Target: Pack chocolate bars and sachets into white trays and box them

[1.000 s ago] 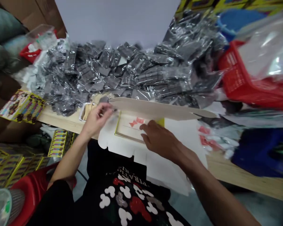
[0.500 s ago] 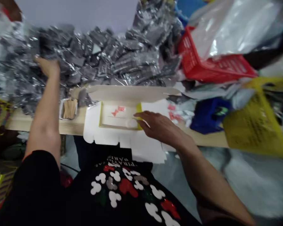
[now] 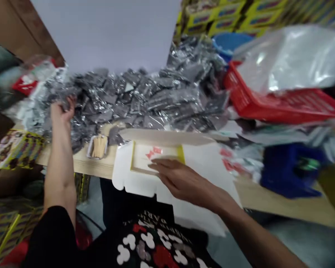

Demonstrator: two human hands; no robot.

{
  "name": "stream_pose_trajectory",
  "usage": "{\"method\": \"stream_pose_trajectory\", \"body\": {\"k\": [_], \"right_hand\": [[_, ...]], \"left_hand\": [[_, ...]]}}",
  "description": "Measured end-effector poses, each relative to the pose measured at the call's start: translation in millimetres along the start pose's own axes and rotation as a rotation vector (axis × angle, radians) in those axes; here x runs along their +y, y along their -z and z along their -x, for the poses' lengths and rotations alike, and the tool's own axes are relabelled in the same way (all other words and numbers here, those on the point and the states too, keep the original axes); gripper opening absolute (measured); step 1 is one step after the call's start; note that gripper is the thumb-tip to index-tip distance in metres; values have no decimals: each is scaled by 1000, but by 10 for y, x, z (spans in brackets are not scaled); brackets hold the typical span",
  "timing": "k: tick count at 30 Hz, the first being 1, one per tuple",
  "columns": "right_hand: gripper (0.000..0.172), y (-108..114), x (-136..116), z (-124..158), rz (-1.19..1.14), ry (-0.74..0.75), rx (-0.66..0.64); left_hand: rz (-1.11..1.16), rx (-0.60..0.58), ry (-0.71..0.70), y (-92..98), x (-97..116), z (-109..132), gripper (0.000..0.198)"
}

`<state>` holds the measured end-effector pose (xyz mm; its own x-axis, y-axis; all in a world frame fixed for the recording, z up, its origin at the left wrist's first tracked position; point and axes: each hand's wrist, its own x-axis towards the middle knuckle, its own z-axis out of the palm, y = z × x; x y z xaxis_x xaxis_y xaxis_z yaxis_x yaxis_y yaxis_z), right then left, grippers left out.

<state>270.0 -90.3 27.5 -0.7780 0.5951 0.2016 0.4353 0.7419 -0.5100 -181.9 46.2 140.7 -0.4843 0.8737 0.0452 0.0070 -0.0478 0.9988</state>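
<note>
My left hand (image 3: 63, 111) is in the heap of grey packets (image 3: 114, 95) in clear plastic, at the left. Its thumb and fingers bend around a shiny grey packet, blurred and partly hidden. My right hand (image 3: 174, 178) reaches over an unfolded white cardboard box (image 3: 212, 160) with yellow inner edges. Its fingers are stretched out over the shallow middle part, and nothing shows in them. Inside the box lie small pink-red wrapped pieces (image 3: 154, 152), just beyond my fingertips. The hand covers the box's near right corner.
A small tray of wooden sticks (image 3: 99, 146) stands left of the box. To the right are more pink-red pieces (image 3: 226, 159), a dark blue bin (image 3: 284, 171) and a red basket (image 3: 245, 100) under clear plastic. Printed yellow boxes (image 3: 19, 149) lie far left.
The view has shifted. My left hand has drawn slightly back toward me within the packets. My right hand has moved left from the box's right edge to over its inside.
</note>
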Motion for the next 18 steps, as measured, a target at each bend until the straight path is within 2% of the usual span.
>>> {"method": "stream_pose_trajectory", "body": {"k": [3, 5, 8, 11, 12, 14, 16, 18], "right_hand": [[37, 406, -96, -76, -144, 138, 72], [36, 698, -108, -307, -211, 163, 139], [39, 1027, -28, -987, -259, 81, 153], [62, 1177, 107, -1790, -354, -189, 219], [60, 1199, 145, -2010, -425, -266, 214], [43, 1221, 200, -2316, -609, -392, 149], [24, 1228, 225, -2444, -760, -440, 133], [9, 1234, 233, -2447, -821, -426, 190]], "left_hand": [[210, 82, -35, 8, -165, 91, 21], [350, 76, -59, -86, -229, 136, 17], [466, 13, -162, -381, -265, 204, 36], [453, -98, -385, -800, -278, 317, 59], [426, -140, -449, -939, -282, 374, 62], [357, -212, -518, -1175, -289, 506, 63], [298, -274, -540, -1325, -290, 631, 59], [297, -313, -519, -1392, -283, 711, 53]]}}
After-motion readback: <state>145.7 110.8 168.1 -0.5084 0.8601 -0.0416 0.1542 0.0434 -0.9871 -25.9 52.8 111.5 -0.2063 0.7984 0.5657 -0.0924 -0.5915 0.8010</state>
